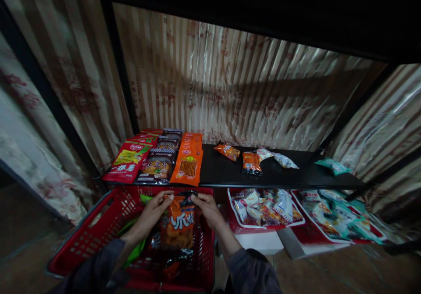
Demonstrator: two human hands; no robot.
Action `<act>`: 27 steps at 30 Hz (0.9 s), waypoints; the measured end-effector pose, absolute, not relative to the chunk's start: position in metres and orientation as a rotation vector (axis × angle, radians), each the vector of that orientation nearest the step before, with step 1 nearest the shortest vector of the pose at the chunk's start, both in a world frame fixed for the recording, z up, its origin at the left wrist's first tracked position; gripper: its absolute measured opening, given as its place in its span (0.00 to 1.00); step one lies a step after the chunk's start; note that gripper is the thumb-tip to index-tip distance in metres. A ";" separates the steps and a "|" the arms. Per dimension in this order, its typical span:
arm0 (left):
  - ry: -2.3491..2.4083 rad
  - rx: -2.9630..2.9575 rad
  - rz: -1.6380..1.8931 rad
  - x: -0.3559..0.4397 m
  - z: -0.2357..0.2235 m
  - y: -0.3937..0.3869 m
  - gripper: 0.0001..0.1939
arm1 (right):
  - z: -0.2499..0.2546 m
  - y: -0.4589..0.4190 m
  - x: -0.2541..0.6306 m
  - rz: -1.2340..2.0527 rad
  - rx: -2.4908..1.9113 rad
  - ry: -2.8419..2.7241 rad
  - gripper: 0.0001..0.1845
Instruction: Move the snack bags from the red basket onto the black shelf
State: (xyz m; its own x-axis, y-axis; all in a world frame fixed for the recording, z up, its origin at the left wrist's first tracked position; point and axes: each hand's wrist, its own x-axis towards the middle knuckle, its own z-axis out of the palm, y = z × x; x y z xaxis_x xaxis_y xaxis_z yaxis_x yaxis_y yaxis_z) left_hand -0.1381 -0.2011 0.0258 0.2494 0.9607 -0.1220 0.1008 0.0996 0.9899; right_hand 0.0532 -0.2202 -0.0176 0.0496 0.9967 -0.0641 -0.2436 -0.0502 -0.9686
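Note:
Both my hands pinch the top corners of an orange and black snack bag, which hangs upright above a large red plastic basket. My left hand has its upper left corner, and my right hand its upper right corner. Green packaging and more dark and orange bags lie in the basket beneath. On the black shelf just beyond stand overlapping rows of red snack bags, dark brown snack bags and orange snack packets.
Loose small packets, such as an orange one and a teal one, lie on the black shelf. Two smaller red baskets of snack packets stand to the right on white boxes. Dark posts and a patterned curtain enclose the shelf.

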 end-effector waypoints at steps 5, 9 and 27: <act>0.989 1.202 0.830 -0.115 0.036 -0.214 0.32 | -0.007 -0.218 0.062 1.189 -1.018 -0.825 0.20; 1.007 1.175 0.829 -0.106 0.041 -0.228 0.35 | -0.003 -0.220 0.067 1.150 -1.004 -0.781 0.18; 0.967 1.142 1.015 -0.099 0.036 -0.227 0.30 | -0.013 -0.280 0.066 1.374 -1.126 -0.889 0.31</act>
